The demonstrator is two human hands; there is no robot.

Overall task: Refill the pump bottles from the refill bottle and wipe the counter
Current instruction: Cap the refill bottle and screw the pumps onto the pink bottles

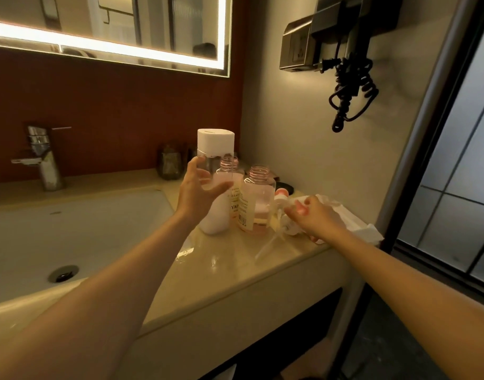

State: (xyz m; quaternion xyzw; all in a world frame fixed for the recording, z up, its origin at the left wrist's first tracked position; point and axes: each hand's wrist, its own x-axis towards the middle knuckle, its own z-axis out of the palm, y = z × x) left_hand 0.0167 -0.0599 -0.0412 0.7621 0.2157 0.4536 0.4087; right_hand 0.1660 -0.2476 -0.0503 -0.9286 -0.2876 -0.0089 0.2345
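Observation:
My left hand (194, 192) grips the refill bottle (215, 149), a clear bottle with a white flip cap, standing upright on the counter (224, 272) with white liquid in its lower part. Right behind and beside it stand two uncapped pump bottles with pink threaded necks, one (230, 164) half hidden by the refill bottle, the other (257, 198) holding pale pink liquid. My right hand (316, 215) pinches a pump head with a pink collar (301, 209), lying on the counter; its clear dip tube (268, 242) trails toward the front edge.
A white cloth (353, 220) lies at the counter's right end against the wall. The white sink basin (71, 231) with its drain and chrome faucet (44, 160) fills the left. Dark glass jars (169, 163) stand at the back. A hair-dryer cord (347, 89) hangs on the right wall.

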